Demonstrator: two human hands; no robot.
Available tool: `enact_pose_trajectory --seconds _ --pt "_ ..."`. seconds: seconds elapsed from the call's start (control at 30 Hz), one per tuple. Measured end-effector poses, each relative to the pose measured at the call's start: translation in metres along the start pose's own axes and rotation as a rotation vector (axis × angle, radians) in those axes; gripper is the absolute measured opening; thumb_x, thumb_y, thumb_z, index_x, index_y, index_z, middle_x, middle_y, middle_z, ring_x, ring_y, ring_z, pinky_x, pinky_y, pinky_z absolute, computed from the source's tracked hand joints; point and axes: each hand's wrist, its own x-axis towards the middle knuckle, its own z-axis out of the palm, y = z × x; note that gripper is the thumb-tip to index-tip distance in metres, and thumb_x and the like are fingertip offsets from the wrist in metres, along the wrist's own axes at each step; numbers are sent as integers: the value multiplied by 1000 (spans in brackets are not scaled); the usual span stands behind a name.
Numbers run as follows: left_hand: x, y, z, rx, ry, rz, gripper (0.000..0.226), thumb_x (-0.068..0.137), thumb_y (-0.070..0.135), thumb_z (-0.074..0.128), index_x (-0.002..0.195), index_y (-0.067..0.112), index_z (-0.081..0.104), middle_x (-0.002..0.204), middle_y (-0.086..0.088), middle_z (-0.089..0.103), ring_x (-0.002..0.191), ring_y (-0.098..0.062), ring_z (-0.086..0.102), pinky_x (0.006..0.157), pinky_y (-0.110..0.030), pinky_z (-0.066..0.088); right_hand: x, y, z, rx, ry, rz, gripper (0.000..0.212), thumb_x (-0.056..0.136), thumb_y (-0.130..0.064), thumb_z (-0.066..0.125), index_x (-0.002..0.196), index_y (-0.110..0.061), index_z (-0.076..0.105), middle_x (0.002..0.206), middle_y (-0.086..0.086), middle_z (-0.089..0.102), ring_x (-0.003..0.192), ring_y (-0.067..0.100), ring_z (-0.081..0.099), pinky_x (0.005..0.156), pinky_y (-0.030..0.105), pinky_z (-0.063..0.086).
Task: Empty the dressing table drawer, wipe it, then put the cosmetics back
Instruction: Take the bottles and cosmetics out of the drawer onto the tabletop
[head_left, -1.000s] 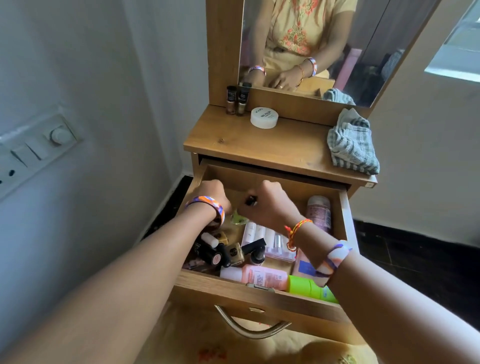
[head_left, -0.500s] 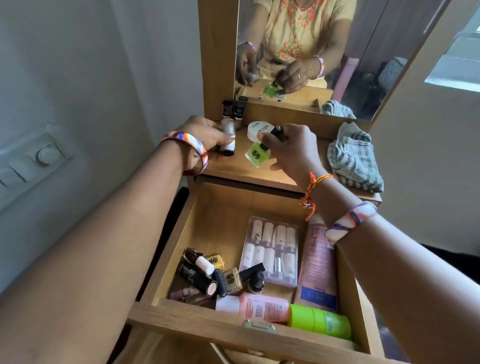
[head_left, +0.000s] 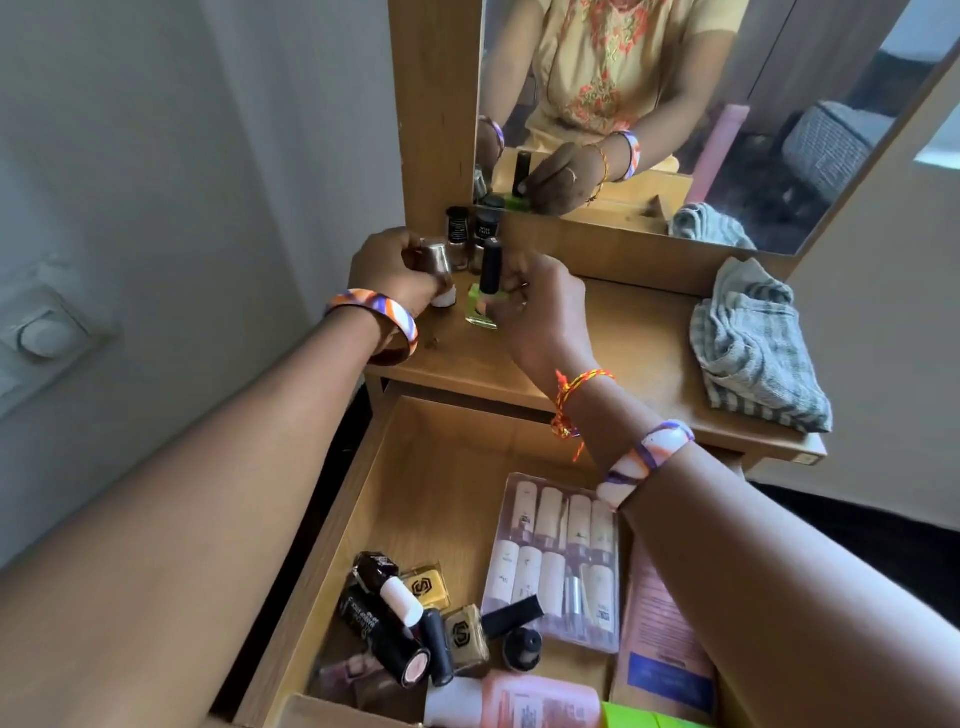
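The wooden drawer (head_left: 441, 467) is pulled open below the dressing table top (head_left: 623, 338). My left hand (head_left: 389, 270) grips a small silver-capped bottle (head_left: 441, 273) standing on the top's left end. Beside it, my right hand (head_left: 540, 306) holds a green nail polish bottle (head_left: 480, 312) with a black cap, upright on the top. Two dark-capped bottles (head_left: 470, 234) stand behind them at the mirror's base. In the drawer lie several nail polishes and lipsticks (head_left: 415, 618), a clear pack of small bottles (head_left: 556, 561), a pink bottle (head_left: 519, 701) and a pink tube (head_left: 660, 639).
A grey striped cloth (head_left: 753, 348) lies crumpled on the right end of the top. The mirror (head_left: 675, 104) rises behind, reflecting a person's hands. A white wall with a switch plate (head_left: 47, 332) is close on the left. Dark floor shows at right.
Both hands lifted a bottle each out of the drawer, carried them up to the table top and now set them upright near the mirror's base.
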Motion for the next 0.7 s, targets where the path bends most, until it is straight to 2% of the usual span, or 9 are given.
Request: enact_pose_trajectory --seconds 0.1,0.17,0.23,0.4,0.5,0.6,0.7 --pt "10 2 -1 -50 38 -42 26 74 19 69 97 6 68 94 -10 69 87 -24 65 87 -34 53 2 4 5 -3 -13 61 36 79 -5 68 113 -13 61 112 10 63 104 26 58 88 34 50" --pt "16 2 -4 -56 54 -38 27 73 23 64 88 0 69 87 -17 67 79 -28 65 76 -35 57 3 5 10 14 -4 87 37 78 -3 67 113 -15 60 113 11 64 106 28 59 91 33 50" --pt "18 2 -4 16 61 -3 27 76 22 63 89 -2 69 87 -17 64 75 -26 60 69 -32 52 5 4 14 39 19 99 37 78 0 67 112 -14 60 112 11 64 105 28 59 90 34 50" --pt "20 5 -4 90 56 110 24 81 20 63 99 6 70 102 -11 68 84 -20 59 73 -26 47 6 -1 20 39 80 80 35 78 1 65 109 -10 56 107 11 64 98 26 58 77 30 46" --pt "23 7 -3 149 25 146 31 81 17 64 111 8 63 115 -9 62 99 -22 57 77 -24 43 6 -3 20 8 85 53 33 80 -1 64 111 -9 55 109 11 63 99 25 58 73 26 42" --pt "29 6 1 202 12 125 39 81 19 66 115 3 55 104 -11 55 98 -26 56 76 -27 41 9 -4 21 -25 80 40 29 82 1 62 109 -8 54 110 12 62 99 25 57 71 26 42" --pt "32 3 4 222 18 118 30 83 21 64 104 1 57 99 -16 56 95 -30 56 74 -26 38 12 -4 21 -56 70 48 28 84 3 58 110 -8 54 113 14 60 102 28 57 71 26 41"
